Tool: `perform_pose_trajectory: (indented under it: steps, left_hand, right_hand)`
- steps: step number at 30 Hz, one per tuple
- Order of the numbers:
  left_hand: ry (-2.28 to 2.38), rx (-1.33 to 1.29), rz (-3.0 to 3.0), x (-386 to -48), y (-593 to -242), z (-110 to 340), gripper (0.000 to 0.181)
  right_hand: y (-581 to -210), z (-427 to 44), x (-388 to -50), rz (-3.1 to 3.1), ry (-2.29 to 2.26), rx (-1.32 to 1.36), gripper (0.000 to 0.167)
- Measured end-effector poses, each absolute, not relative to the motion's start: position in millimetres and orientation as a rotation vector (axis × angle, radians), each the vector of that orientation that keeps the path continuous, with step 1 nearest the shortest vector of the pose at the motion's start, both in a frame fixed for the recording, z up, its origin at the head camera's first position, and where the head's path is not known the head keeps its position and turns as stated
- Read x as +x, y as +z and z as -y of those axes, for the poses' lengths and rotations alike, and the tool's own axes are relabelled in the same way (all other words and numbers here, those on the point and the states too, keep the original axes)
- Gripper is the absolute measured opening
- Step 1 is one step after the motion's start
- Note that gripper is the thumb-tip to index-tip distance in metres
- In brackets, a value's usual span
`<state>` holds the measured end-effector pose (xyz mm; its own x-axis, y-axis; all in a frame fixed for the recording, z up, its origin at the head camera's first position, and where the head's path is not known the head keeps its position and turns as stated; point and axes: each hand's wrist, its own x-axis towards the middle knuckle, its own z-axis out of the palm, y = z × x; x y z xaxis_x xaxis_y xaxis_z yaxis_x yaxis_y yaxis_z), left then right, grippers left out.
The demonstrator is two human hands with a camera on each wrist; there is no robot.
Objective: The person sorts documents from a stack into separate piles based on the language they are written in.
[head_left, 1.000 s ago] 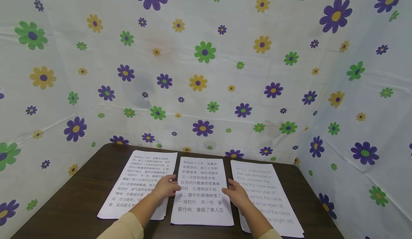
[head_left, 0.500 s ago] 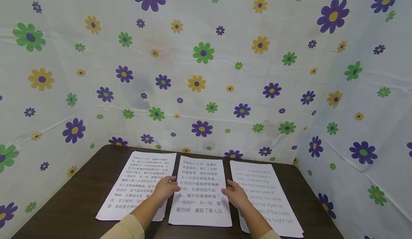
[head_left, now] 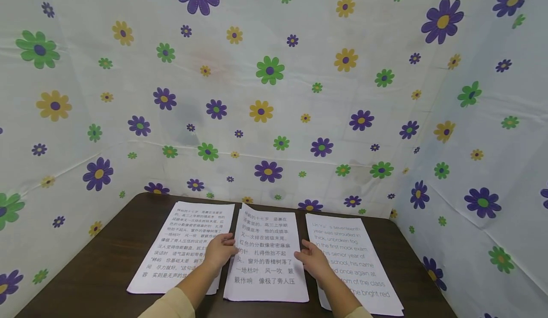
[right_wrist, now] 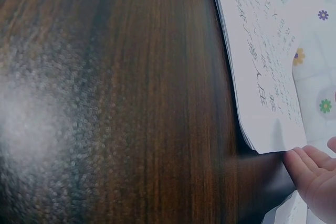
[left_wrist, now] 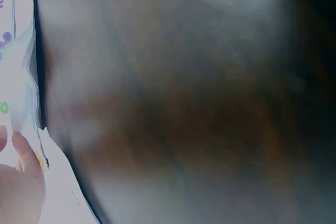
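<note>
Over the last half second the middle stack of paper has altered most: its far left corner now rises in a small peak, where it lay flatter before. The left hand and right hand have hardly moved. They stand apart, one at each long edge of that stack, fingers loosely extended and touching the paper, not visibly curled round it. The stack lies between the left stack and the right stack on the desk, both in place. The raised corner suggests side pressure is bending the sheets, so the middle stack seems the one being handled, and is not lying quite flat.
</note>
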<state>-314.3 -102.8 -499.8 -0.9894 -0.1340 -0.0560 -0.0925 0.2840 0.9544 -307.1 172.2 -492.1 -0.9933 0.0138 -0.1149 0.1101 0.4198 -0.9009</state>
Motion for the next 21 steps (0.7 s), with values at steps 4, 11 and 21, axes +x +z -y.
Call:
perform_pose_trajectory:
  steps: [4, 11, 21]
  left_hand:
    - [-1.815, 0.23, 2.532, -315, -501, 103, 0.049]
    - [-1.822, 0.259, 2.583, -314, -504, 107, 0.032]
    - [-2.001, 0.177, 2.512, -319, -499, 117, 0.036]
  right_hand:
    - [-492, -172, -308, -2.59, -1.616, 0.116, 0.065]
    - [-492, -172, -308, -2.594, -1.616, 0.119, 0.065]
    - [-495, -174, -309, -2.57, -1.671, 0.153, 0.062]
